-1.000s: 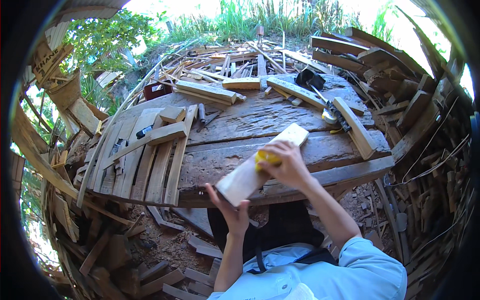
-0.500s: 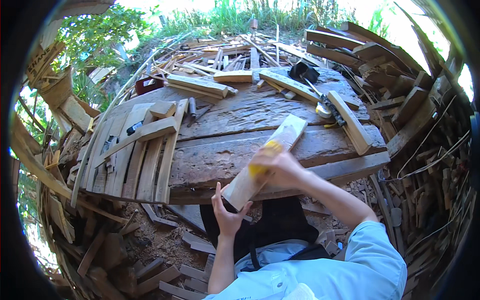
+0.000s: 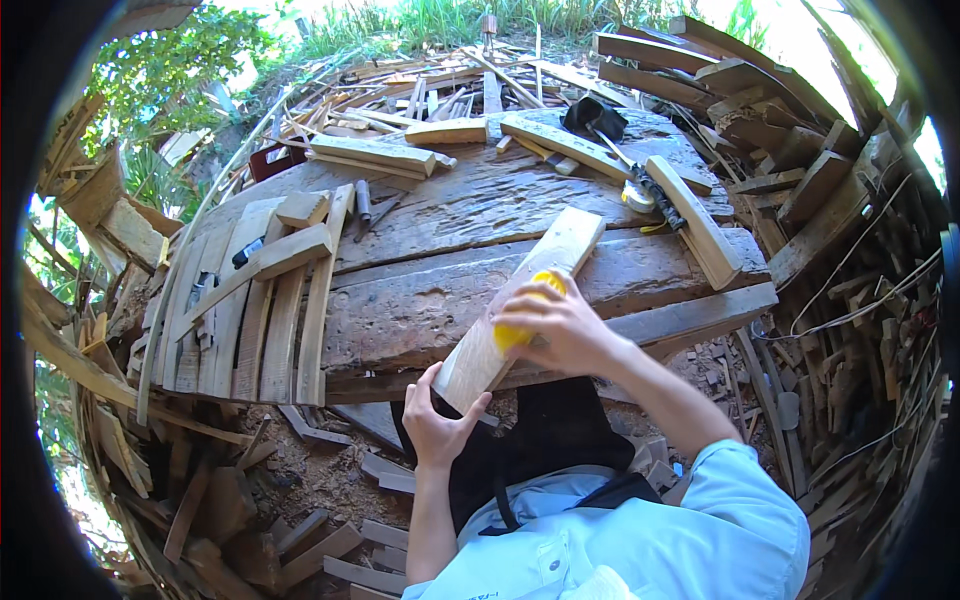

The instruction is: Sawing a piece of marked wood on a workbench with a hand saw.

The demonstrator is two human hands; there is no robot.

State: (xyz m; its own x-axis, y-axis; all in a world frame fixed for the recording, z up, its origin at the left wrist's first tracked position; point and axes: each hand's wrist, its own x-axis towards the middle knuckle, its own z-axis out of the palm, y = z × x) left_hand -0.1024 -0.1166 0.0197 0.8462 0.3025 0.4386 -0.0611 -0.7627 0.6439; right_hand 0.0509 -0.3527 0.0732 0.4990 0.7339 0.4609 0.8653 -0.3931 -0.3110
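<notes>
A pale wooden plank (image 3: 560, 255) lies slanted on the weathered wooden workbench (image 3: 420, 300), its near end sticking out past the front edge. My left hand (image 3: 438, 422) grips that near end from below. My right hand (image 3: 555, 325) presses a yellow sanding block (image 3: 520, 330) flat on the plank's middle; most of the block is hidden under my fingers.
Boards and offcuts (image 3: 375, 153) lie across the bench's far side. A long wooden piece (image 3: 693, 218) and a black tool (image 3: 592, 117) sit at the right. Slats (image 3: 255, 300) cover the left part. Scrap wood piles ring the bench, with sawdust on the ground.
My right hand with the yellow block has slid down the plank toward me. The plank's near end and my left hand have stayed near the bench's front edge.
</notes>
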